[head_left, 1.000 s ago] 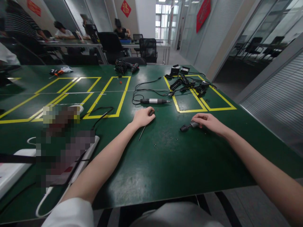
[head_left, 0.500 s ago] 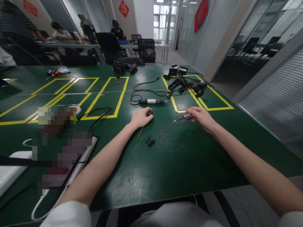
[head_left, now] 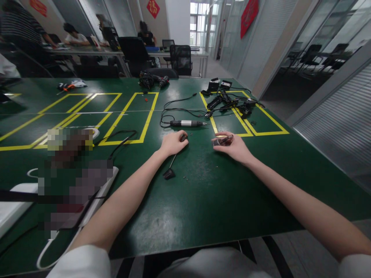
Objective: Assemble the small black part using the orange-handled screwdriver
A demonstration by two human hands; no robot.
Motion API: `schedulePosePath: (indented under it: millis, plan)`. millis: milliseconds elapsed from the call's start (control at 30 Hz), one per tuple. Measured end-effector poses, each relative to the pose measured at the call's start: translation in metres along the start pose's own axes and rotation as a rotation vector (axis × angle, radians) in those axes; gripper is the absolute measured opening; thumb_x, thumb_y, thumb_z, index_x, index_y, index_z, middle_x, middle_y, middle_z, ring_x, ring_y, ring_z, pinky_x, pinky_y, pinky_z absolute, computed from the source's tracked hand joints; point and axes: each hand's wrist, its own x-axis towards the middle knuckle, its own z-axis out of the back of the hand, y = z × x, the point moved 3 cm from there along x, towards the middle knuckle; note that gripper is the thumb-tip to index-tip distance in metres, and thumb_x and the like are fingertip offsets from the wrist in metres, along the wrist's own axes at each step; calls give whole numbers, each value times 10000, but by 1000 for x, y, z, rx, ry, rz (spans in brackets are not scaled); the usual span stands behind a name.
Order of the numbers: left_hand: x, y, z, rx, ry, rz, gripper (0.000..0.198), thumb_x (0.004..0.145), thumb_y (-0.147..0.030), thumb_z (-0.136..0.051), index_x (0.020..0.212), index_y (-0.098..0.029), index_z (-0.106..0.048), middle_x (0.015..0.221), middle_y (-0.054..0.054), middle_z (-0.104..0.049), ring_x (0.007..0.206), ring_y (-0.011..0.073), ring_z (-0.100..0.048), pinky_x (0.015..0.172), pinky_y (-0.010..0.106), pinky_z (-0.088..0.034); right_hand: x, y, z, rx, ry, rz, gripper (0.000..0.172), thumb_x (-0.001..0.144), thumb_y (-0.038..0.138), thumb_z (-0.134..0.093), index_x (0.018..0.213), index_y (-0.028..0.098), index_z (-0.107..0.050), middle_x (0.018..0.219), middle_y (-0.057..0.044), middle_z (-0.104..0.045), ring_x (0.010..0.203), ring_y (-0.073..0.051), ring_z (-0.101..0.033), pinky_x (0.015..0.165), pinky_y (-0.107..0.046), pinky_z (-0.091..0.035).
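- Left hand (head_left: pixel 173 143): one, resting on the green worktop (head_left: pixel 220 200) with its forearm laid along the surface. The fingers are curled together over the dark handle of one screwdriver (head_left: pixel 183 137). The thin shaft runs out from under the hand toward the person.
- Black cap piece (head_left: pixel 168 173): one, lying loose on the worktop just at the near end of the screwdriver shaft, beside the left forearm.
- Right hand (head_left: pixel 235 147): one, with its heel on the worktop, to the right of the left hand and apart from it. The thumb and fingers pinch one small cylindrical part (head_left: pixel 222 140), dark with a metal end, held just above the surface at the near edge of the yellow tape.
- Loose screws (head_left: pixel 185 178): a few tiny specks between the two forearms; too small to count.
- Pen-shaped power tool (head_left: pixel 187 123): one, lying flat beyond both hands, tip pointing right, with one black cable looping away from its left end.
- Yellow-taped rectangle (head_left: pixel 271 125): one on the right, holding one tangled heap of black cables and parts (head_left: pixel 228 103) at its far end.
- Second yellow-taped rectangle (head_left: pixel 146 127): left of the power tool, with one small red item (head_left: pixel 145 99) inside it.
- Far edge: one black tool with a coiled cord (head_left: pixel 152 81).
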Motion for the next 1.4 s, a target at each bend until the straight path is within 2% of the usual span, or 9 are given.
schedulePosePath:
  millis: [133, 300, 400, 500, 633, 733, 833, 1067, 1400]
  plan:
    - [0, 0, -1, 2, -3, 9, 341, 880, -402, -537, 1155, -279, -696, 927, 25, -771, 871, 269, -706, 728, 332, -469, 6, 2, -25, -323, 200, 210, 677, 723, 192, -819, 1352, 243, -576, 1063, -56, -776, 994, -242, -719, 992, -473, -533]
    - [1, 1, -2, 4, -8, 6, 345, 881, -414, -537, 1154, -277, -699, 929, 27, -769, 880, 266, -707, 734, 328, -470, 6, 2, -35, -300, 316, 207, 698, 769, 228, -789, 1410, 258, -513, 1120, -54, -753, 932, -211, -713, 901, -403, -563]
    - [1, 2, -2, 4, -13, 0, 346, 883, -418, -536, 1157, -281, -697, 938, 25, -770, 880, 265, -707, 731, 327, -470, -7, 19, -27, -337, 140, 258, 736, 733, 308, -839, 1387, 230, -511, 1217, -98, -695, 937, -231, -685, 846, -404, -569]
    - [2, 1, -2, 1, -15, -8, 340, 882, -420, -536, 1153, -287, -694, 938, 18, -771, 882, 265, -708, 720, 322, -466, -31, 49, -34, -478, -101, 485, 377, 835, 297, -749, 1172, 202, -610, 1112, -104, -683, 951, -250, -640, 848, -420, -538]
    - [1, 0, -1, -1, -17, -4, 334, 883, -409, -534, 1149, -285, -694, 926, 18, -772, 872, 263, -709, 714, 321, -465, -55, 75, -102, -633, 365, 851, 291, 912, 306, -675, 1176, 192, -625, 1193, -115, -679, 1077, -263, -607, 924, -410, -512]
    - [-1, -1, 1, -1, -20, 3, 337, 892, -408, -526, 1161, -284, -687, 922, 17, -772, 861, 257, -709, 723, 319, -470, -48, 75, -152, -895, 535, 974, 231, 941, 218, -616, 1167, 188, -654, 1231, -122, -670, 1111, -281, -574, 913, -416, -492]
    - [-1, 0, 1, -1, -14, 2, 344, 896, -417, -528, 1174, -287, -684, 929, 16, -772, 864, 251, -708, 730, 315, -476, -34, 72, -171, -992, 611, 980, 184, 978, 142, -526, 1072, 151, -684, 1078, -128, -702, 1023, -273, -588, 862, -403, -501]
    - [3, 3, -3, -8, -7, 8, 351, 878, -424, -543, 1158, -282, -700, 928, 27, -773, 882, 266, -711, 732, 321, -481, -30, 59, -105, -462, 308, 671, 333, 968, 157, -529, 1284, 210, -621, 1221, -87, -693, 1142, -220, -645, 998, -383, -512]
    - [2, 2, -2, -9, -3, -10, 350, 884, -429, -533, 1156, -277, -693, 949, 33, -772, 888, 278, -708, 730, 330, -478, -58, 21, -31, -552, 10, 408, 275, 841, 365, -767, 1034, 221, -633, 1059, -100, -687, 1000, -288, -646, 877, -459, -549]
